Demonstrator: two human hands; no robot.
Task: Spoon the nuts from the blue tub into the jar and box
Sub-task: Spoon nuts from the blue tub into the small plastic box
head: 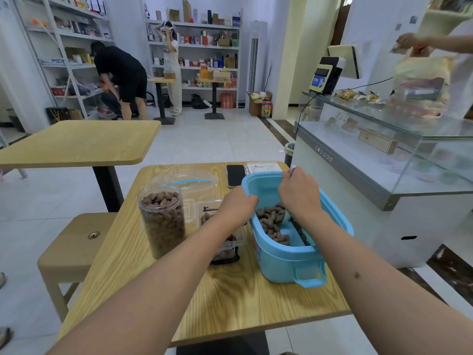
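Wooden table point(220, 301) seen from above, with both forearms reaching forward over it. Blue tub point(289, 262) at the near right of the table, tilted toward the left, with nuts point(271, 221) lying along its left inner side. Left hand point(236, 204), fingers curled over the tub's left rim, gripping it. Right hand point(298, 192) above the tub's middle, fingers closed round a spoon handle point(291, 171) whose pale tip shows above the knuckles; the spoon's lower end point(286, 218) sits among the nuts. Clear box point(222, 242) just left of the tub, partly hidden by the left forearm, nuts visible inside. Clear jar point(162, 219) left of the box, upright, lidless, filled with nuts nearly to its top. Transparent lid point(189, 179) behind the jar. Phone point(235, 175) and paper sheet point(263, 167) at the table's far edge. Beyond: second table point(82, 142), glass counter point(384, 149), shelving point(197, 60)
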